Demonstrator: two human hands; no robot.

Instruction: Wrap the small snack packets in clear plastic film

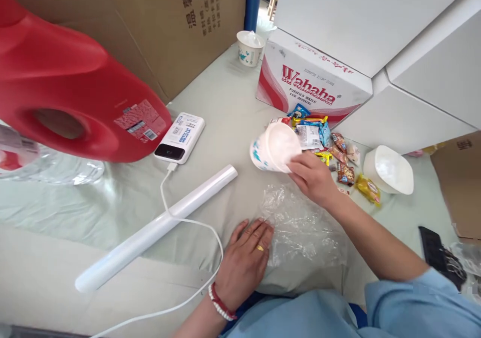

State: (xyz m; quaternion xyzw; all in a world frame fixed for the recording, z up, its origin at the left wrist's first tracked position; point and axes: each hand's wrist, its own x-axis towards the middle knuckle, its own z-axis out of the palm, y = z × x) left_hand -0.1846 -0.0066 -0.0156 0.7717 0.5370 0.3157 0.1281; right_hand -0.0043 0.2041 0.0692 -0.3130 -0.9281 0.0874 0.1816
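Note:
My right hand pinches the rim of a white paper cup with a blue-green print. The cup is tilted, its mouth towards me, slightly blurred; whether it is one cup or several nested cannot be told. My left hand lies flat on the cloth-covered table, fingers stretched out, its fingertips at the left edge of a crumpled clear plastic bag. Just beyond my right hand lies a pile of wrapped snacks in several colours. To its right stands a white squarish container.
A Wahaha carton and another paper cup stand at the back. On the left are a large red jug, a power bank with a white cable, and a white roll under the cable. Black item lies right.

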